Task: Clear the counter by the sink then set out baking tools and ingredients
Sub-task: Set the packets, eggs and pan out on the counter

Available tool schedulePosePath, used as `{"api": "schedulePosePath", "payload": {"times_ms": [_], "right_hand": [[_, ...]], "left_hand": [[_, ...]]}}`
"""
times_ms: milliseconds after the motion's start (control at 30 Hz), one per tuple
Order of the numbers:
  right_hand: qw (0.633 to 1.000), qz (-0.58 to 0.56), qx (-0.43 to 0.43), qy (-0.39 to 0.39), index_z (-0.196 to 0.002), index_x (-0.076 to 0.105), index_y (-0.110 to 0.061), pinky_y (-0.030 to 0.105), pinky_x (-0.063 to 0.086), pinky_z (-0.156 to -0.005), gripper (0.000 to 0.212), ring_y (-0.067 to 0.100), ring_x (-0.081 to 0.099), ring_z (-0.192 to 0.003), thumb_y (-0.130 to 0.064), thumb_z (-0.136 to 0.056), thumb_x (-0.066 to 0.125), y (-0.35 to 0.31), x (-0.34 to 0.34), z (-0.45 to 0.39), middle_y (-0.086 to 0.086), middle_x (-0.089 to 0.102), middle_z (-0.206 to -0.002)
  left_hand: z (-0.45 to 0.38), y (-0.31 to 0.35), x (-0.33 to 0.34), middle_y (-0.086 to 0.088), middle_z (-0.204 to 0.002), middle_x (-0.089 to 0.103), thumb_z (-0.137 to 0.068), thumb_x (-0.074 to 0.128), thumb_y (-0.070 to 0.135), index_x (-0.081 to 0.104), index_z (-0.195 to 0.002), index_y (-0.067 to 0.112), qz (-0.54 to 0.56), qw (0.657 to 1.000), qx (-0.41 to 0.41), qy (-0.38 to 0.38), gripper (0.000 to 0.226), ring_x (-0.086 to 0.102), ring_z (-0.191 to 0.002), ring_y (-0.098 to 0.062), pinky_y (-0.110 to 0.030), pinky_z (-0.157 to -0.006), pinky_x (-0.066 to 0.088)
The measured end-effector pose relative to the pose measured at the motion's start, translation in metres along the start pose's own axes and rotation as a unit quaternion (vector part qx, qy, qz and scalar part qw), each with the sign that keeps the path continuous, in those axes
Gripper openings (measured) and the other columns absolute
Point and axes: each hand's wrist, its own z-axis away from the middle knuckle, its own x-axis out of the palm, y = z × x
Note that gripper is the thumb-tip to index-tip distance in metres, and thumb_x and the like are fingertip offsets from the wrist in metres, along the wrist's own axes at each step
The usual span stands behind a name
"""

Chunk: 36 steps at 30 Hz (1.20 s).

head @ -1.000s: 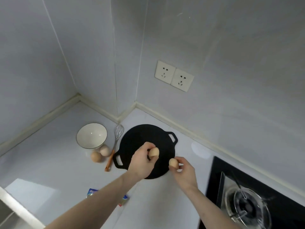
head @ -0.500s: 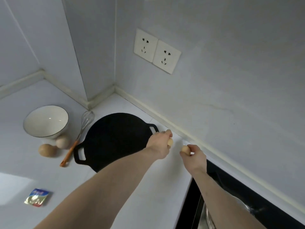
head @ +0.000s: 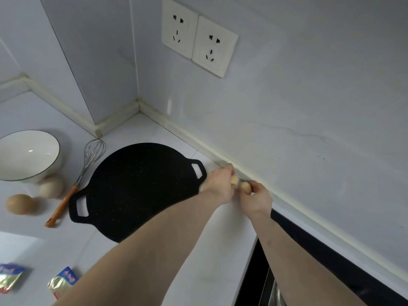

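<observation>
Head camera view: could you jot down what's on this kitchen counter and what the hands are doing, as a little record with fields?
left hand: left hand grips a tan egg
right hand: right hand grips another tan egg
where: low by the wall edge, right of the round black two-handled griddle pan
left of pan: wire whisk with orange handle, white bowl with dark rim, two loose brown eggs
near edge: two foil sachets

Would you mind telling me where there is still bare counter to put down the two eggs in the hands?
Bare white counter lies between the round black griddle pan, the wall skirting and the black hob edge, under both hands. Left of the pan is crowded: wire whisk, white bowl and two brown eggs.
</observation>
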Motion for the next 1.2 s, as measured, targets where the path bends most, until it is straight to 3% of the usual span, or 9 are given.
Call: {"api": "schedulePosePath", "payload": {"times_ms": [167,300,433,633,733,867,967,1067,1200], "right_hand": [[1.000,0.001,-0.014,0.012,-0.100,0.060,-0.027,0.029,0.046,-0.083,0.008,0.023,0.063,-0.097,-0.026,-0.094,0.065,-0.003,-0.002,0.001,-0.021,0.056,-0.084],[1.000,0.005,-0.009,0.015,-0.124,0.065,-0.017,0.033,0.051,-0.094,0.032,0.022,0.065,-0.105,-0.026,-0.093,0.067,-0.004,-0.004,0.005,-0.008,0.063,-0.103],[1.000,0.007,-0.019,0.017,-0.129,0.063,-0.016,0.041,0.054,-0.100,0.038,0.025,0.067,-0.112,-0.029,-0.093,0.067,-0.001,-0.004,0.007,-0.001,0.069,-0.121],[1.000,-0.007,-0.018,0.006,-0.133,0.060,-0.017,0.037,0.053,-0.098,0.040,0.024,0.066,-0.110,-0.024,-0.094,0.068,-0.005,-0.011,0.012,-0.002,0.066,-0.123],[0.999,-0.016,-0.028,0.015,-0.130,0.062,-0.020,0.040,0.051,-0.103,0.035,0.022,0.062,-0.117,-0.024,-0.095,0.066,-0.012,-0.015,0.025,-0.006,0.063,-0.118],[0.994,-0.036,-0.100,0.040,-0.111,0.062,-0.038,0.036,0.051,-0.098,0.028,0.013,0.058,-0.113,-0.017,-0.093,0.061,-0.026,-0.011,0.066,-0.011,0.059,-0.122],[0.988,-0.027,-0.149,-0.019,-0.112,0.063,-0.039,0.033,0.051,-0.095,0.035,0.015,0.059,-0.112,-0.009,-0.094,0.062,-0.041,0.006,0.107,-0.011,0.057,-0.126],[0.978,-0.012,-0.182,-0.099,-0.118,0.066,-0.035,0.031,0.052,-0.095,0.035,0.012,0.059,-0.112,-0.010,-0.093,0.067,-0.061,0.037,0.147,-0.011,0.058,-0.121],[0.948,0.035,-0.254,-0.190,-0.122,0.066,-0.031,0.024,0.054,-0.090,0.039,0.005,0.059,-0.111,-0.010,-0.090,0.072,-0.092,0.085,0.195,-0.014,0.057,-0.122]], "left_hand": [[0.005,0.001,-0.006,0.002,-0.107,0.062,-0.091,0.062,0.028,0.052,-0.112,0.029,0.013,1.000,0.004,-0.009,0.024,0.061,-0.098,-0.026,-0.043,-0.077,0.058],[0.008,-0.002,-0.010,-0.001,-0.115,0.063,-0.091,0.060,0.021,0.053,-0.123,0.027,0.017,1.000,0.007,-0.025,0.033,0.061,-0.104,-0.028,-0.045,-0.083,0.058],[0.008,-0.004,-0.010,-0.004,-0.122,0.062,-0.092,0.058,0.014,0.054,-0.128,0.025,0.017,0.999,0.005,-0.031,0.038,0.060,-0.110,-0.030,-0.046,-0.085,0.058],[0.015,-0.001,-0.017,-0.005,-0.128,0.059,-0.092,0.054,0.010,0.050,-0.138,0.025,0.015,0.999,0.015,-0.040,0.049,0.059,-0.116,-0.030,-0.046,-0.091,0.055],[0.029,-0.002,-0.025,-0.004,-0.136,0.056,-0.091,0.054,0.004,0.046,-0.145,0.025,0.041,0.998,0.034,-0.036,0.058,0.059,-0.120,-0.024,-0.042,-0.099,0.053],[0.079,-0.019,-0.059,0.006,-0.141,0.053,-0.094,0.052,0.003,0.051,-0.141,0.026,0.077,0.994,0.076,0.012,0.052,0.056,-0.120,-0.015,-0.030,-0.102,0.049],[0.131,-0.059,-0.101,0.010,-0.143,0.051,-0.094,0.056,0.004,0.056,-0.138,0.026,0.061,0.991,0.102,0.056,0.049,0.057,-0.121,-0.009,-0.029,-0.105,0.049],[0.184,-0.121,-0.140,0.015,-0.144,0.048,-0.095,0.060,0.007,0.058,-0.133,0.031,0.020,0.993,0.068,0.096,0.045,0.053,-0.126,-0.006,-0.028,-0.107,0.049],[0.245,-0.196,-0.179,0.016,-0.136,0.051,-0.093,0.062,0.006,0.061,-0.123,0.030,-0.018,0.987,0.005,0.158,0.039,0.057,-0.109,-0.004,-0.026,-0.094,0.054]]}}
